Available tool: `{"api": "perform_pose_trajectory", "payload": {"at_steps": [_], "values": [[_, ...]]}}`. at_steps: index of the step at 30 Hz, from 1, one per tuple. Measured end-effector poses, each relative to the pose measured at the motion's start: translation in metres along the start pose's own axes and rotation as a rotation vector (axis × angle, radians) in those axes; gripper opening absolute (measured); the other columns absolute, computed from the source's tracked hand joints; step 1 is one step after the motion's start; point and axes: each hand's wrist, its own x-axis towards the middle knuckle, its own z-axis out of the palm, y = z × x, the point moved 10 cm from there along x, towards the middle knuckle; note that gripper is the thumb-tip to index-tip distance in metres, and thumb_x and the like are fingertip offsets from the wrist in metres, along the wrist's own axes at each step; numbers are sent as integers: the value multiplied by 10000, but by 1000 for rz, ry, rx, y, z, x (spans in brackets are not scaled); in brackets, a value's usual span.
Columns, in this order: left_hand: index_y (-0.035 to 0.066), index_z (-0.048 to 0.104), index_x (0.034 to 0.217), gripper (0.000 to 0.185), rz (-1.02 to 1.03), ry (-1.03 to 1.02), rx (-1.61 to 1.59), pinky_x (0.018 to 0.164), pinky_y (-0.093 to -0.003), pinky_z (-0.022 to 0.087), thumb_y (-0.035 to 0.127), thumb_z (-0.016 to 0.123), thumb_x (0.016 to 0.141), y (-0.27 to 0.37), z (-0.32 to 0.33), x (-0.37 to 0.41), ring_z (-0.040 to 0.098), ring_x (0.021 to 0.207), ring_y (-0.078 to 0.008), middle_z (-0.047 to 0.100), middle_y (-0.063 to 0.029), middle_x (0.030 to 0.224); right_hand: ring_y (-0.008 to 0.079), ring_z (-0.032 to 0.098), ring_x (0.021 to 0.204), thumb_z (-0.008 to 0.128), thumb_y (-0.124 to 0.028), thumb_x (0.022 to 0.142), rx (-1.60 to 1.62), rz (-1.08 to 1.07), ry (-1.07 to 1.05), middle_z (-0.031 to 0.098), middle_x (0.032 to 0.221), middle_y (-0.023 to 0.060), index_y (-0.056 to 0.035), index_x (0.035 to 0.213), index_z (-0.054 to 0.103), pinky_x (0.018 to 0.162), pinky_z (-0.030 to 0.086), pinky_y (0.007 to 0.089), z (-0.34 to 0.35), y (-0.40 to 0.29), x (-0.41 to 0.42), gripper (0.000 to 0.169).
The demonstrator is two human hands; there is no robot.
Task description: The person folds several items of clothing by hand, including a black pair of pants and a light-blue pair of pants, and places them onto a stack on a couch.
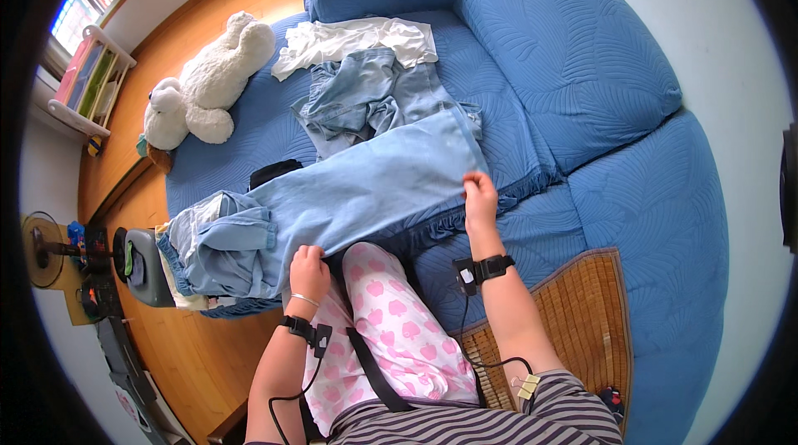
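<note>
Light blue trousers (pixel 368 174) stretch across the sofa in front of my knees, their legs laid together and the gathered waist end bunched at the left. My left hand (pixel 310 273) pinches the near edge of the cloth close to the bunched part. At the right end, my right hand (pixel 480 199) grips the near corner by the hem. Behind the trousers lie crumpled blue denim garments (pixel 361 93), partly covered by the trousers. A white garment (pixel 355 40) is spread farther back, touching the denim.
A white plush toy (pixel 206 83) lies on the far left of the blue sofa (pixel 573 52). Something black (pixel 274 172) shows behind the trousers. A grey stool (pixel 149 267) and a fan (pixel 43 250) stand at the left. A woven mat (pixel 580 314) is at my right.
</note>
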Motion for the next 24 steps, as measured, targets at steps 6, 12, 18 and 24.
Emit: {"api": "perform_pose_trajectory", "payload": {"at_steps": [6,12,18,24], "values": [[60,591,970,204,-45,-182,-65,778,-451,477,43,599,767,-18,19,-43,563,892,-367,567,-156,924,113,562,716,612,-63,828,-476,368,-46,610,813,27,-9,1104,573,651,452,247,-32,129,-64,284],[45,497,1225,462,-178,326,173,971,-456,380,58,616,780,-62,-91,-46,459,1133,-396,510,-200,1162,145,607,773,640,-151,857,-402,181,-515,653,866,78,16,1067,594,705,494,287,76,127,-103,272],[1,410,1342,622,-504,730,429,1020,-448,361,130,668,791,-149,-183,-67,460,1169,-385,509,-201,1228,165,638,812,624,-176,873,-366,122,-889,675,906,101,26,1049,611,734,512,298,200,84,-172,268],[8,568,954,175,-442,267,-397,720,-339,475,32,614,787,-173,-150,-19,608,819,-225,629,-145,950,169,634,807,613,-296,920,-306,233,-1064,666,936,104,4,1053,575,722,510,301,276,73,-225,330]]}}
